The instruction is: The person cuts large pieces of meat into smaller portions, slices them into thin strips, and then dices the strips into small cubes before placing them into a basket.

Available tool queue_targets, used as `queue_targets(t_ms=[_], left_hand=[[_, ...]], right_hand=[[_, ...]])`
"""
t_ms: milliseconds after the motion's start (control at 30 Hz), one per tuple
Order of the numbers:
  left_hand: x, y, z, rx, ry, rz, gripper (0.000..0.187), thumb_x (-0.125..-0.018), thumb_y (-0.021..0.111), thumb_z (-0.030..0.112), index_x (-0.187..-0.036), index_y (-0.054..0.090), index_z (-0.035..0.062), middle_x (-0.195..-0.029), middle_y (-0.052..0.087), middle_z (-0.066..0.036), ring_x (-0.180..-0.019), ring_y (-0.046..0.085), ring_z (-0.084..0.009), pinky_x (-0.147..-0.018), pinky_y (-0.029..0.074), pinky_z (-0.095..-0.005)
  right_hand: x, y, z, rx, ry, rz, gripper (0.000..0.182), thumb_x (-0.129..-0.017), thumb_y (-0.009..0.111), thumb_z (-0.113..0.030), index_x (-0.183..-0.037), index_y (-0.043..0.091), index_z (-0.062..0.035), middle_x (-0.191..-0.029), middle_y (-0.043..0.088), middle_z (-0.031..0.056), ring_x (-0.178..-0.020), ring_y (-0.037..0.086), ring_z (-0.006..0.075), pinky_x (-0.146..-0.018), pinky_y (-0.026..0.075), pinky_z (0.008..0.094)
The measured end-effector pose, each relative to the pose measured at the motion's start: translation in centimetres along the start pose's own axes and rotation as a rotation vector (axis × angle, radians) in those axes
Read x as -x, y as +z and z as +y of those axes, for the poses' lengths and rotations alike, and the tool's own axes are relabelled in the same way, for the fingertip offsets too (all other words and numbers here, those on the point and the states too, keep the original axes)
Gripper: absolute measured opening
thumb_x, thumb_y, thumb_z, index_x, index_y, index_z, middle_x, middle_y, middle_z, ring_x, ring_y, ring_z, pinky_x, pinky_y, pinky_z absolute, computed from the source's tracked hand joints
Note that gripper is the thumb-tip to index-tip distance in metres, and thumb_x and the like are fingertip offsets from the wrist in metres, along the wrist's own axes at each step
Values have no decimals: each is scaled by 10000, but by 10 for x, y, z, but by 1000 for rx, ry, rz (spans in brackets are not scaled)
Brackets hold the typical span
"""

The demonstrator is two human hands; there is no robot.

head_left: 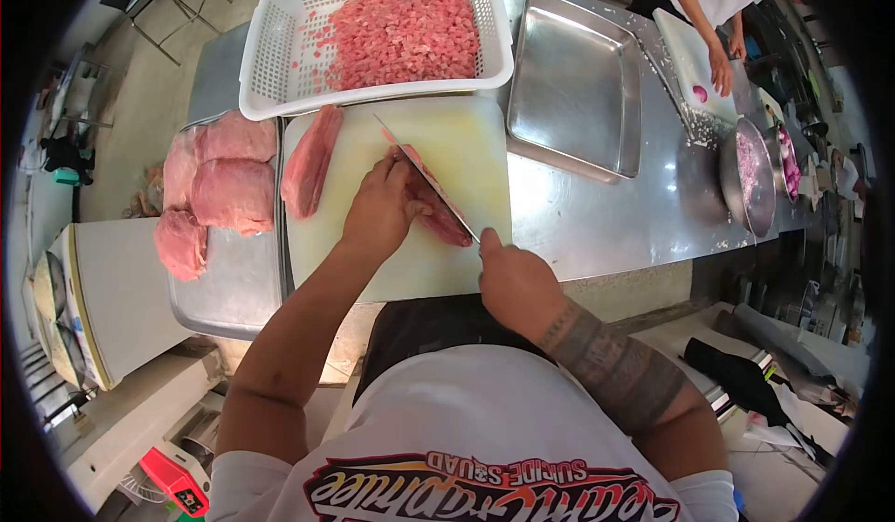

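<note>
A person's left hand (380, 212) lies flat, fingers together, pressing on a slab of raw meat (438, 212) on a pale cutting board (466, 149), while the right hand (516, 284) is closed around the handle of a long knife (427, 178) whose blade runs diagonally along the top of the slab, just beside the left fingertips. Both forearms reach out from the near edge, the right one tattooed. A second strip of meat (309, 161) lies at the board's left side. On the left, a metal tray (228, 284) carries several large cuts of raw meat (219, 186). At the far edge, a white plastic basket (270, 51) holds diced meat (401, 33). To its right an empty steel pan (576, 89) rests on the stainless steel counter (615, 214). Farther right, another person's hand (721, 73) rests on a white board (690, 61), near bowls of chopped purple onion (750, 168).
</note>
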State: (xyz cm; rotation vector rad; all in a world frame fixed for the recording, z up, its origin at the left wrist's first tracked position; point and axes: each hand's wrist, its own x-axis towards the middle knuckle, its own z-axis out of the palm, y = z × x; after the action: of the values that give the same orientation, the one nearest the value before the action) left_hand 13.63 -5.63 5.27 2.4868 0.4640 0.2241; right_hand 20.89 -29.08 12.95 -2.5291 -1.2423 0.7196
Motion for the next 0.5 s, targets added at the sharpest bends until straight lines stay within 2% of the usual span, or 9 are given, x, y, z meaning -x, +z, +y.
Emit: queue_targets(t_ms=[67, 200, 333, 433, 500], left_hand=[[1, 0, 1, 3, -10, -1, 718, -764, 910, 279, -1339, 580, 3, -1468, 557, -276, -1343, 540, -469, -1112, 478, -513], [1, -4, 2, 8, -30, -66, 722, -804, 887, 268, -1379, 541, 0, -1528, 500, -311, -1334, 548, -484, -1098, 495, -516], [-3, -10, 9, 39, -82, -103, 737, -801, 886, 279, -1392, 539, 10, -1506, 520, -298, -1326, 555, -479, -1088, 500, -512], [-2, -7, 5, 24, -51, -57, 732, -802, 885, 276, -1392, 541, 14, -1473, 545, -279, -1308, 565, -471, -1077, 503, -512], [2, -1, 1, 6, -21, -25, 732, -803, 887, 270, -1396, 541, 17, -1426, 571, -256, -1283, 580, -456, -1065, 509, -505]], right_hand=[[-23, 18, 4, -4, -19, 48, 177, -990, 504, -85, -1132, 557, 5, -811, 705, 217, -754, 736, 398, -657, 594, 510], [-44, 23, -3, -7, -38, 96, 161, -998, 501, -84, -1123, 558, 1, -814, 712, 209, -754, 737, 396, -662, 597, 504], [13, -14, -13, -13, 11, 12, 141, -978, 527, -78, -1094, 564, -6, -810, 713, 203, -750, 739, 388, -657, 598, 498], [44, -11, 3, 38, 99, -139, 168, -952, 552, -71, -1105, 563, -4, -815, 713, 211, -738, 734, 398, -651, 592, 503], [27, 18, 19, 40, 92, -88, 212, -938, 559, -68, -1137, 562, 4, -832, 716, 223, -768, 730, 415, -682, 587, 518]])
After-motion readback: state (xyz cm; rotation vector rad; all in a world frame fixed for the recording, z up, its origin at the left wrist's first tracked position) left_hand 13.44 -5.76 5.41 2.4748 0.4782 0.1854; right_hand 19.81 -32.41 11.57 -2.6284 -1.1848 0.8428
